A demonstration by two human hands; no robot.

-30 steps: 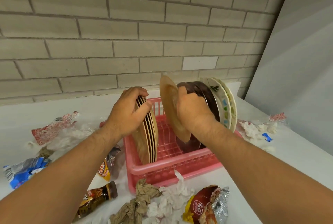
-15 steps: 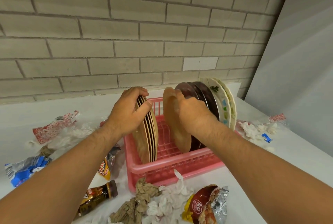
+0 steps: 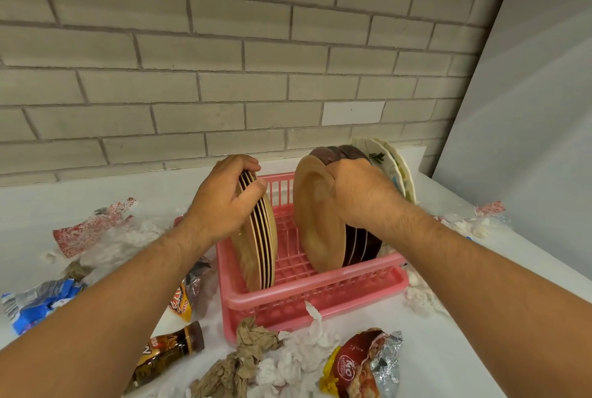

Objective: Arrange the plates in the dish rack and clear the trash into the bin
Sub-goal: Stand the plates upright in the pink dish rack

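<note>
A pink dish rack stands on the white counter. My left hand grips the top of a stack of tan plates standing on edge at the rack's left side. A single tan plate stands upright in the rack, held at its top edge by my right hand and leaning against several dark brown plates. White patterned plates stand behind those at the right end.
Trash lies all round the rack: crumpled brown and white paper, a red foil snack bag, a brown bottle, an orange wrapper, a blue wrapper, a red-white wrapper, tissues. A brick wall rises behind.
My right hand has lowered the single tan plate into the rack and brought it upright against the brown plates. My left hand has stayed on the tan stack.
</note>
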